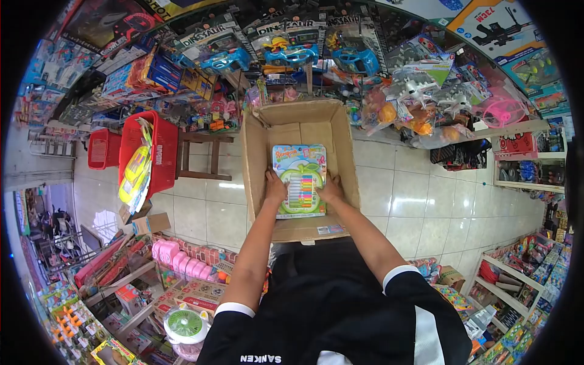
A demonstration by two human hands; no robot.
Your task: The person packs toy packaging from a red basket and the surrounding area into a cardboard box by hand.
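An open cardboard box (pixel 254 140) stands in front of me. Inside it lies a flat toy pack (pixel 302 159), or a stack of them, printed with a green apple outline around rows of coloured bars. My left hand (pixel 276 186) grips the pack's left edge, fingers curled at its side. On the opposite edge, my right hand (pixel 330 190) holds it the same way. The fingertips of both hands are partly hidden between the pack and the box walls.
Left of the box are a red basket (pixel 163 152) of packaged toys, a smaller red basket (pixel 103 149) and a wooden stool (pixel 214 157). Hanging toy packs (pixel 292 52) line the far side. A green-and-white fan (pixel 185 325) sits at lower left. Pale tiles (pixel 401 188) cover the floor.
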